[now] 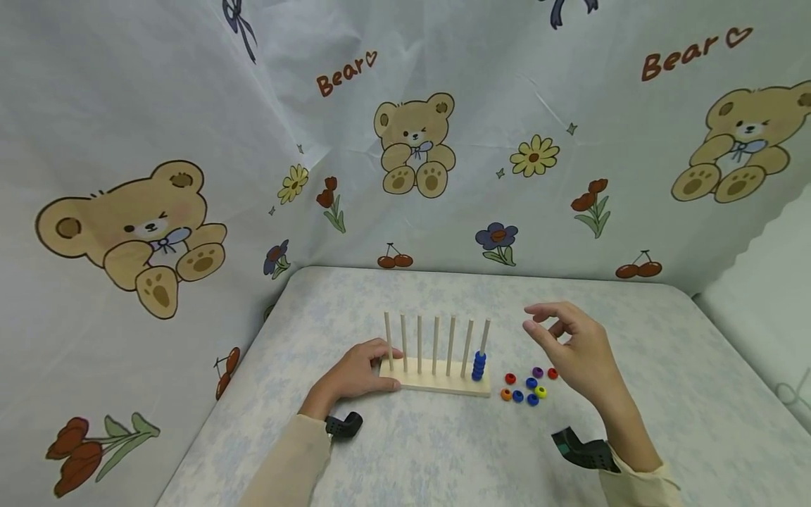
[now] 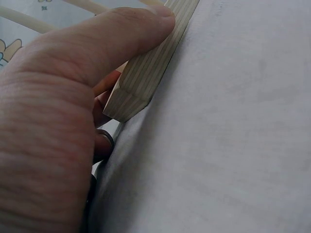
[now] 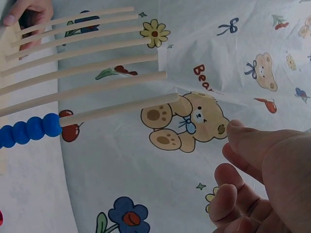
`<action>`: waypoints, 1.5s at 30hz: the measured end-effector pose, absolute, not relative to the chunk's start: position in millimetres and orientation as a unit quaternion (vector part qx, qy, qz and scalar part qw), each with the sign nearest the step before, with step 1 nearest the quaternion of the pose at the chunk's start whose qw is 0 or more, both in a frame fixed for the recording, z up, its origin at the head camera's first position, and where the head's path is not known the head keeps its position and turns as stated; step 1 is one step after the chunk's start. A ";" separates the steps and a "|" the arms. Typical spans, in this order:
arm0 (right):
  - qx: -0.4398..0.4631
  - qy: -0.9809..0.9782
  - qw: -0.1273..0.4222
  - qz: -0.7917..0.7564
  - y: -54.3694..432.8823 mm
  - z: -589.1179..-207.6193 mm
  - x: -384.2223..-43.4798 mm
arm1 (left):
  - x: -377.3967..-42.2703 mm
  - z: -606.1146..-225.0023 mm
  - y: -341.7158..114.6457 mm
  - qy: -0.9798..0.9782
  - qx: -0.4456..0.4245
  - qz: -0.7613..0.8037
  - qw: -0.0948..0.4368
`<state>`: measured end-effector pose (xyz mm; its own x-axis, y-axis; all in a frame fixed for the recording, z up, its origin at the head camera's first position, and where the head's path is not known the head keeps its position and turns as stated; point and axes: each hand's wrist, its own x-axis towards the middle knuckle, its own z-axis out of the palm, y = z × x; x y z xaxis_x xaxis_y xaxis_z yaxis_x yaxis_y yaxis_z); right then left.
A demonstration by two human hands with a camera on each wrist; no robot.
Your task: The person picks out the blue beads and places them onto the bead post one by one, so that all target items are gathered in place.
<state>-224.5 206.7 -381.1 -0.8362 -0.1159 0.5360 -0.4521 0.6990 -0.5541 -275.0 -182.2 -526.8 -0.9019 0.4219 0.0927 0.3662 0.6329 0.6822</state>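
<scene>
The person wears long pale beige sleeves: the left sleeve (image 1: 288, 461) looks fairly smooth, while the right sleeve (image 1: 640, 487) is creased at its cuff. Each wrist bears a black curved fitting, the left fitting (image 1: 346, 426) compact and rounded, the right fitting (image 1: 588, 453) longer, with a dull green patch (image 1: 562, 443). A thin dark curve (image 2: 110, 136) on the left hand (image 2: 46, 121) may be a ring, though shadow obscures it.

bear-print backdrop (image 1: 494, 77) behind | pale mottled tabletop (image 1: 443, 451) | thin looped strand (image 1: 793, 394), perhaps a cable, far right
</scene>
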 end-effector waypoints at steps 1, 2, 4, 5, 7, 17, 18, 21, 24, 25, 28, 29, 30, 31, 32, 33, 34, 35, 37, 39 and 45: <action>0.157 -0.892 0.236 0.352 207.8 -382.0 -224.1 | -275.1 -526.8 -182.3 0.903 0.218 0.369 0.038; 0.154 -0.894 0.234 0.350 209.0 -383.0 -223.6 | -275.2 -526.7 -182.4 0.902 0.218 0.370 0.037; 0.149 -0.897 0.231 0.346 211.3 -384.9 -222.6 | -275.3 -526.4 -182.5 0.902 0.218 0.371 0.036; 0.147 -0.898 0.230 0.345 212.3 -385.6 -222.1 | -275.3 -526.1 -182.5 0.902 0.218 0.372 0.035; 0.144 -0.901 0.226 0.342 214.3 -387.3 -221.1 | -275.3 -526.0 -182.7 0.901 0.218 0.373 0.035; 0.136 -0.912 0.192 0.337 225.6 -403.7 -221.0 | -273.6 -523.8 -181.8 0.900 0.217 0.376 0.038; 0.135 -0.913 0.186 0.336 226.9 -405.9 -221.2 | -273.8 -523.4 -181.6 0.900 0.217 0.376 0.038; 0.129 -0.917 0.175 0.334 230.5 -412.1 -221.8 | -274.0 -523.6 -181.3 0.901 0.215 0.374 0.039; 0.121 -0.922 0.162 0.330 233.0 -415.9 -222.3 | -274.5 -523.9 -181.2 0.903 0.213 0.371 0.038; 0.118 -0.924 0.157 0.329 233.5 -416.9 -222.5 | -274.5 -523.9 -181.4 0.904 0.213 0.370 0.037; 0.112 -0.929 0.140 0.324 235.1 -420.3 -222.7 | -274.5 -524.9 -181.6 0.902 0.215 0.373 0.037; 0.110 -0.931 0.135 0.322 235.7 -421.7 -222.8 | -274.4 -525.1 -181.7 0.901 0.215 0.375 0.037; 0.109 -0.932 0.131 0.319 236.4 -423.4 -222.9 | -274.1 -525.3 -181.8 0.900 0.216 0.376 0.036; 0.107 -0.934 0.126 0.316 237.2 -425.3 -223.2 | -274.0 -525.1 -182.0 0.900 0.216 0.377 0.036; 0.104 -0.936 0.120 0.314 237.9 -427.4 -223.6 | -274.0 -525.0 -182.1 0.900 0.216 0.378 0.037; 0.102 -0.938 0.113 0.312 238.7 -429.7 -224.1 | -273.8 -524.6 -182.2 0.899 0.216 0.379 0.037; 0.099 -0.940 0.106 0.309 239.4 -432.1 -224.5 | -273.4 -524.3 -182.3 0.898 0.218 0.380 0.036; 0.096 -0.942 0.098 0.307 240.0 -434.4 -225.2 | -273.2 -524.1 -182.3 0.898 0.218 0.380 0.036; 0.093 -0.945 0.082 0.303 240.6 -438.9 -226.4 | -273.1 -523.7 -182.3 0.898 0.219 0.380 0.035; 0.090 -0.946 0.071 0.302 240.8 -442.8 -227.4 | -273.4 -523.8 -182.2 0.899 0.221 0.377 0.032; 0.084 -0.948 0.051 0.303 240.4 -451.8 -230.4 | -273.0 -522.0 -182.1 0.898 0.220 0.379 0.036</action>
<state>-230.4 240.4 -451.8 -0.9807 -0.1290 0.1468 -0.1902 0.8023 -0.5658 -273.0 -182.1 -522.0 -0.9010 0.4215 0.1025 0.3677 0.6166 0.6962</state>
